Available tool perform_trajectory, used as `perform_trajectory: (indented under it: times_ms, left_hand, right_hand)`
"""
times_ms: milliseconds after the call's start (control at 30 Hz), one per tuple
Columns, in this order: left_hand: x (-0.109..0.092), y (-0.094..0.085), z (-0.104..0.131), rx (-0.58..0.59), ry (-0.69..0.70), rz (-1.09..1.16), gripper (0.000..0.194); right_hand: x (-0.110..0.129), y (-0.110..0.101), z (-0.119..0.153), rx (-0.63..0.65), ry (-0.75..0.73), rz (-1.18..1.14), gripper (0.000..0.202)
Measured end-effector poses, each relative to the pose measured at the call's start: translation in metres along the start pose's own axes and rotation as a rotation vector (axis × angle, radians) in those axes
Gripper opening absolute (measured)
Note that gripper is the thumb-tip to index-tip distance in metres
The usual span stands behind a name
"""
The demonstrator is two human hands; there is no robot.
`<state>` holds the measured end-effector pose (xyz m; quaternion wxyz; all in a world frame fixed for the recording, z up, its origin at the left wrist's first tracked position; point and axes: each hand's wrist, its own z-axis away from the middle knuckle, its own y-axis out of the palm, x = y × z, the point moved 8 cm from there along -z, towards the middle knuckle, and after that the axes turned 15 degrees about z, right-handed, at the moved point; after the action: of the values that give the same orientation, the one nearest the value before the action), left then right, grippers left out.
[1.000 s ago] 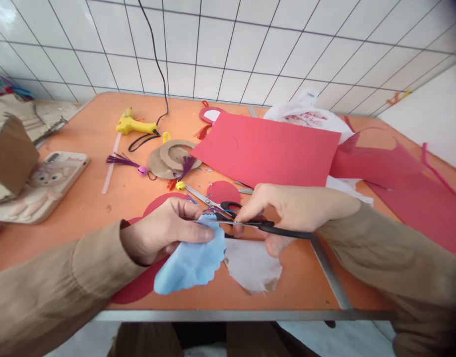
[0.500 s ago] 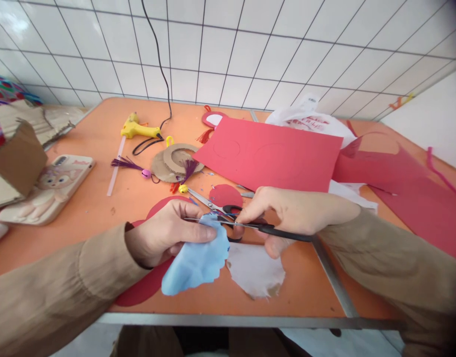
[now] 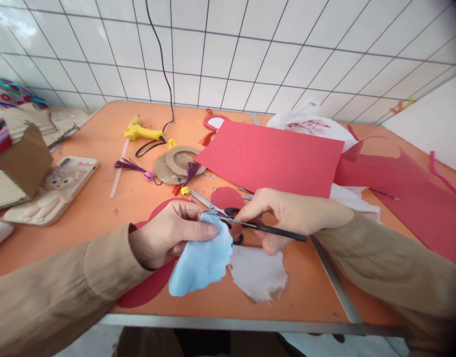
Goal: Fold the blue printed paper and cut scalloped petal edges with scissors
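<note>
A light blue cloth (image 3: 203, 260) with a scalloped edge is pinched between the thumb and fingers of my left hand (image 3: 175, 232). My right hand (image 3: 278, 218) grips black-handled scissors (image 3: 280, 231), whose blades point left and reach the cloth's upper edge beside my left fingertips. Behind the cloth, a second pair of scissors (image 3: 203, 200) lies on the table, partly hidden. A frayed white cloth piece (image 3: 258, 271) rests just right of the blue one. Under my left wrist, red paper (image 3: 149, 287) shows in part.
Red sheets (image 3: 283, 161) cover the back right near a white plastic bag (image 3: 313, 124). A yellow glue gun (image 3: 140, 130), cardboard rings (image 3: 171, 166) and tassels with bells are at the back left. A phone (image 3: 56, 191) and cardboard box (image 3: 25, 158) stand far left.
The view has shifted slightly, so most things appear a little lower and further right. The held scissors sit at a slightly different angle, their handle end nearer the cloth.
</note>
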<state>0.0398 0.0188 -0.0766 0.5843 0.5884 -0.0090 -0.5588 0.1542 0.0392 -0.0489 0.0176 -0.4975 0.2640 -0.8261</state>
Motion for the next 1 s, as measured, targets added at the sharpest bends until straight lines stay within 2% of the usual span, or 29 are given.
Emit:
perform_trajectory:
  times_ms: [133,600,800,1000]
  left_hand:
    - [-0.0009,-0.0008,0.0002,-0.011,0.017,-0.021,0.033]
    - [-0.002,-0.0023,-0.0007,-0.022,0.036,-0.014,0.032]
    - [-0.001,-0.0047,-0.0009,-0.047,0.043,-0.012,0.03]
    - [-0.0009,-0.003,-0.0006,-0.024,0.059,0.012,0.026]
  right_hand:
    - [-0.0001,0.0001,-0.0005,-0.001,-0.023,-0.012,0.051]
    - [0.0019,0.0009,-0.001,0.006,-0.035,-0.052,0.048]
    - [0.0022,0.0005,-0.002,-0.032,-0.043,-0.056,0.048]
    - [0.0084,0.0001,-0.0041,-0.057,-0.084,-0.07,0.05]
